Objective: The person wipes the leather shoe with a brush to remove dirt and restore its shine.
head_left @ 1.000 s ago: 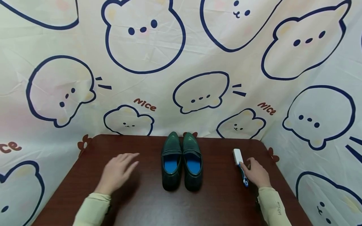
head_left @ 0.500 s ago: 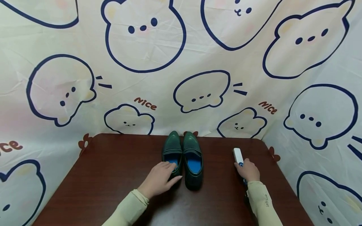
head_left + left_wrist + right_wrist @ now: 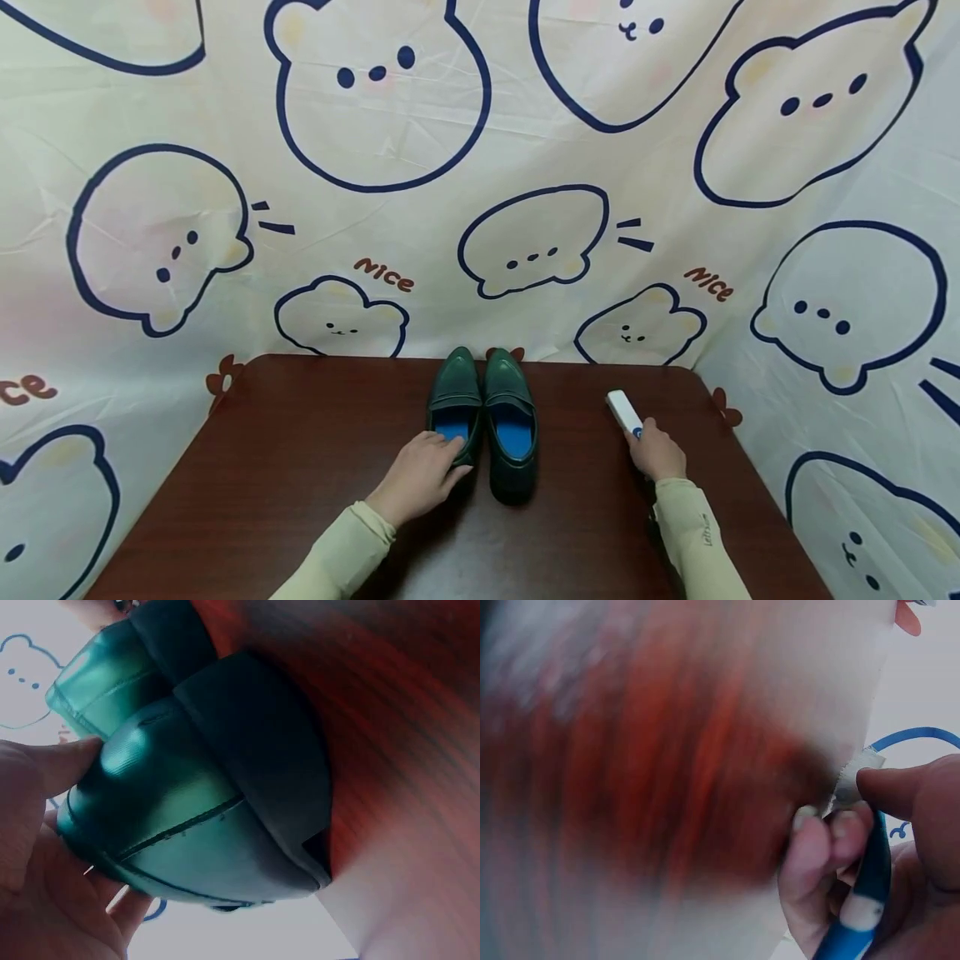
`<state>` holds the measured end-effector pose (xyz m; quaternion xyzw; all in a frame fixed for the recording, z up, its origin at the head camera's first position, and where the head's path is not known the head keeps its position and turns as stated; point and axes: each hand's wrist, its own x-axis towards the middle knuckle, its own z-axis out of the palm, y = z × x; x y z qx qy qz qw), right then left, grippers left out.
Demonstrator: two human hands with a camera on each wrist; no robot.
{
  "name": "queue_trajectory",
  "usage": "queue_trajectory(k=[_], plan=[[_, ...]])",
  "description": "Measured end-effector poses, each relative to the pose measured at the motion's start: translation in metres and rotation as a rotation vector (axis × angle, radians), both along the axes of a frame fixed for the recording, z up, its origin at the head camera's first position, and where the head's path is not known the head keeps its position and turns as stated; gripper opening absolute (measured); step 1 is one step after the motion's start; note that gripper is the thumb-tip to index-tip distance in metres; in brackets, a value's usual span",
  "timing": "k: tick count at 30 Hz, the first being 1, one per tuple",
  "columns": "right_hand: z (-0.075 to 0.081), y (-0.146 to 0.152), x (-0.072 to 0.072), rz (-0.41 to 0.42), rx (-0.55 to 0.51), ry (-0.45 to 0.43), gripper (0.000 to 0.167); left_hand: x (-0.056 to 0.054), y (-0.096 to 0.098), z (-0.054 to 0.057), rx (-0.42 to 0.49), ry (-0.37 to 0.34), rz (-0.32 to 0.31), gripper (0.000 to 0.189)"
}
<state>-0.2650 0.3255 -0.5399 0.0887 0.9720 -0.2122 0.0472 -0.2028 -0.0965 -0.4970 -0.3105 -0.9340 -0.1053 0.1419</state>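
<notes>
A pair of dark green loafers with blue insoles stands side by side on the table in the head view, toes toward the back. My left hand grips the heel of the left loafer, thumb on one side of the heel rim and fingers on the other in the left wrist view. Right beside it is the right loafer, untouched. My right hand holds a brush by its slim blue handle, fingers curled round it. The brush's white head points forward and left; its underside is hidden.
The brown wooden table carries the shoes near its back edge. Behind it and along both sides hangs a pale curtain printed with cartoon bear outlines.
My left hand has come right to the left loafer and taken hold of its heel. My right hand has closed round the brush, whose white head has swung left.
</notes>
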Motion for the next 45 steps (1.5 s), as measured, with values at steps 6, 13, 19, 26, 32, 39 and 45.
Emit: queue_trajectory(k=[6,13,19,26,32,39,45], plan=[[0.004,0.002,0.003,0.014,0.006,0.002,0.045,-0.002,-0.023,0.007,-0.043,-0.058,0.036,0.033],[0.010,0.004,0.005,0.015,-0.015,0.044,0.045,-0.015,-0.077,0.011,-0.023,-0.103,0.025,0.019],[0.012,0.002,0.006,0.012,-0.029,0.100,0.044,-0.030,-0.121,0.003,0.085,-0.048,0.097,0.029],[0.014,-0.008,0.007,0.040,-0.040,0.146,0.043,-0.028,-0.131,-0.009,0.255,-0.308,0.326,0.054],[0.019,-0.018,0.006,0.047,-0.035,0.187,0.039,-0.029,-0.123,-0.014,0.330,-0.367,0.365,0.049],[0.035,-0.036,0.005,0.071,-0.044,0.264,0.038,-0.036,-0.139,-0.015,0.361,-0.381,0.317,0.041],[0.056,-0.058,0.006,0.103,-0.078,0.315,0.042,-0.056,-0.172,-0.010,0.398,-0.457,0.280,0.039]])
